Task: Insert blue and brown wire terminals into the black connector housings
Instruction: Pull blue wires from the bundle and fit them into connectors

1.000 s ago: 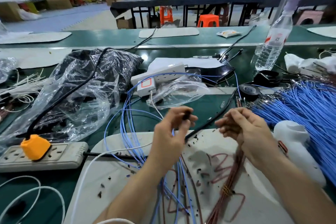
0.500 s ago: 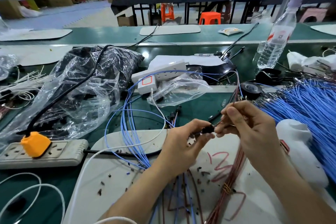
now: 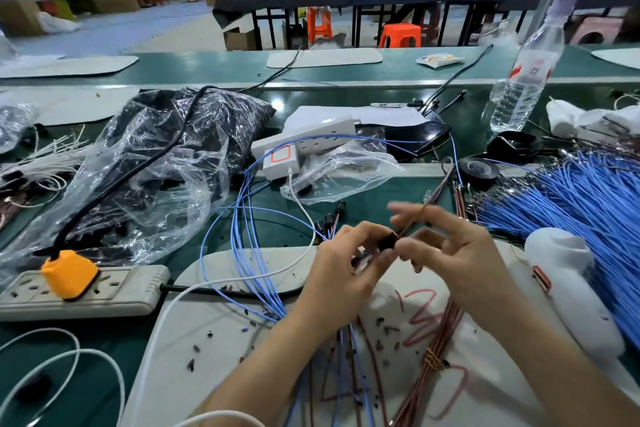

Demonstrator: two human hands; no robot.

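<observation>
My left hand [image 3: 346, 267] pinches a small black connector housing [image 3: 388, 241] between thumb and fingers, above the white mat [image 3: 214, 340]. My right hand [image 3: 446, 250] touches the housing's right side and holds a brown wire [image 3: 426, 208] that rises from it up and to the right. Its fingers are blurred. Several blue wires [image 3: 249, 253] loop across the mat to my left hand. A tied bundle of brown wires [image 3: 433, 357] lies on the mat under my right forearm. A large heap of blue wires [image 3: 588, 204] fills the right side.
A power strip with an orange plug [image 3: 69, 274] lies at left. A plastic bag of black parts [image 3: 156, 163] sits behind it. A white power strip [image 3: 304, 135], black tape roll [image 3: 479, 168], water bottle [image 3: 523, 80] and white bottle [image 3: 568, 281] stand around. Small black bits litter the mat.
My hands came together at the black housing. The right hand now holds a brown wire at it, and its fingers have spread.
</observation>
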